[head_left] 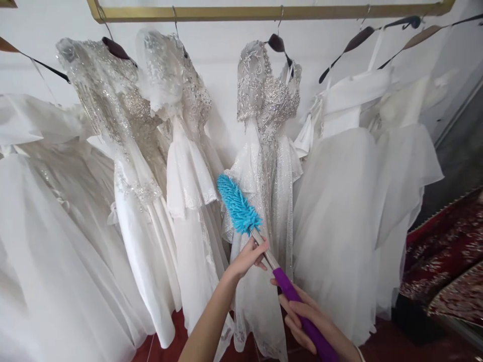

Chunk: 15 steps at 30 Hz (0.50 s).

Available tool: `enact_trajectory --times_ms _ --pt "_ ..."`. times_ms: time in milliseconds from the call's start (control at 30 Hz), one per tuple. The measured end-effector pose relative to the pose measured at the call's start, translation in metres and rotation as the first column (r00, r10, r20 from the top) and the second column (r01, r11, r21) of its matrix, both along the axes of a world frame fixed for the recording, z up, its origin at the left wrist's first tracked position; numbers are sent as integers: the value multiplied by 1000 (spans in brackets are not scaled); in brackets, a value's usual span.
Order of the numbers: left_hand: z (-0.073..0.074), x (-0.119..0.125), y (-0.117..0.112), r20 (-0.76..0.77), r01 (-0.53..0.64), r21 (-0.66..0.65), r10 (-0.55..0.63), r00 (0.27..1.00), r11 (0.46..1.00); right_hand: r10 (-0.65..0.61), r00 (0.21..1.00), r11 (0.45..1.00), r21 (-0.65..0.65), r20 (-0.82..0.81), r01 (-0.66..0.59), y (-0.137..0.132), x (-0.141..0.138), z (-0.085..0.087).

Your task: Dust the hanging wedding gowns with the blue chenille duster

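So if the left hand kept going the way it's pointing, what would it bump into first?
The left hand pinches the duster's metal rod and points up toward the hanging dresses. Going straight on, it would probably meet the blue fluffy duster head first, then the sparkly white dress behind it, though depth is hard to judge.

No legible text, label, brand, number or sign anywhere.
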<state>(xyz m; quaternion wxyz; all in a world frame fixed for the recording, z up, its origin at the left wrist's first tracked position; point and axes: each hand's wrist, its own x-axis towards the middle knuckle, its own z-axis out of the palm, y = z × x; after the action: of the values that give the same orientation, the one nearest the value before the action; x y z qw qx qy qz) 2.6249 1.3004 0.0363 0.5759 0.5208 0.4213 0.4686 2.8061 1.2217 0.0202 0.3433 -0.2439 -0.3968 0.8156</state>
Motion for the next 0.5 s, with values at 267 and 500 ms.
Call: enact_trajectory --times_ms 267,500 --pt "25 -8 -18 8 -78 32 77 997 996 13 999 999 -48 -47 -16 -17 -9 30" --pt "44 12 -35 52 -85 78 81 995 993 -40 992 999 7 120 39 -24 17 34"
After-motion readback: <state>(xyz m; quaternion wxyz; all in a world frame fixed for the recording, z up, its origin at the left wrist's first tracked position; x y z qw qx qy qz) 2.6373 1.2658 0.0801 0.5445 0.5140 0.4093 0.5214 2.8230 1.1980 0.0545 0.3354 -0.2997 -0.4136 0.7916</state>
